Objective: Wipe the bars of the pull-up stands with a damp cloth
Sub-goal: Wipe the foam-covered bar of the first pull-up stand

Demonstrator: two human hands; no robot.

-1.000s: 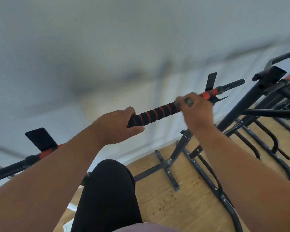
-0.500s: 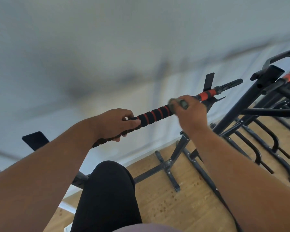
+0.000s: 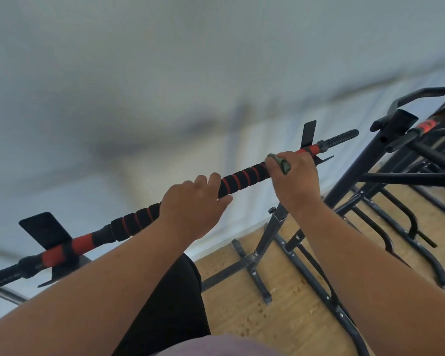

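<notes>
The long black foam-padded pull-up bar with red rings point(image 3: 244, 177) runs from 8 o'clock up to 2 o'clock across the view. The right hand point(image 3: 293, 181) curls over it toward the 2 o'clock end, gripping a small grey-green damp cloth point(image 3: 280, 163) against the foam. The left hand point(image 3: 193, 209) wraps the bar nearer the middle, steadying it. The unwiped stretch likely lies along the bar's axis either way from the cloth. No brand, label or writing is legible anywhere.
</notes>
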